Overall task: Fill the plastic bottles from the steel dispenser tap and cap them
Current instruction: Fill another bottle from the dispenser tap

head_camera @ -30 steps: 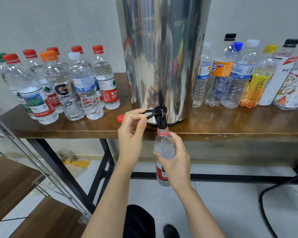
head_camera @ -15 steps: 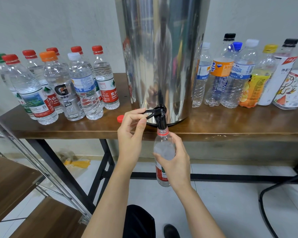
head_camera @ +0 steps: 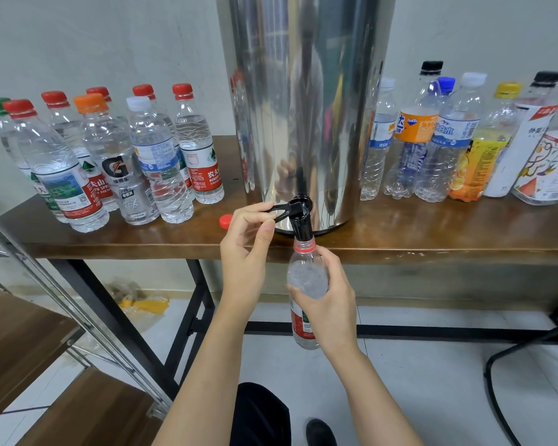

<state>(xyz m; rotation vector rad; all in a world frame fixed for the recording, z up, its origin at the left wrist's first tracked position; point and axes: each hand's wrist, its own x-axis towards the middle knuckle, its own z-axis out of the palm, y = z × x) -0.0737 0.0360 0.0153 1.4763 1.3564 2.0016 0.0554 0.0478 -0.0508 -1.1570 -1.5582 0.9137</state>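
A tall steel dispenser (head_camera: 306, 101) stands on the wooden table (head_camera: 432, 236). Its black tap (head_camera: 300, 217) juts over the front edge. My left hand (head_camera: 248, 249) pinches the tap's lever between thumb and fingers. My right hand (head_camera: 329, 304) grips a clear bottle (head_camera: 306, 275) with a red neck ring and red label, held upright with its open mouth right under the spout. Bubbling water shows high in the bottle's shoulder. A loose red cap (head_camera: 225, 221) lies on the table left of the tap.
Several capped, water-filled bottles (head_camera: 110, 159) stand at the table's left. Several capped, mostly empty bottles (head_camera: 445, 146) stand at the right. A wooden and metal shelf (head_camera: 29, 333) is at lower left, black cables (head_camera: 503, 365) at lower right.
Both hands hold as before; no clear change in the bottle.
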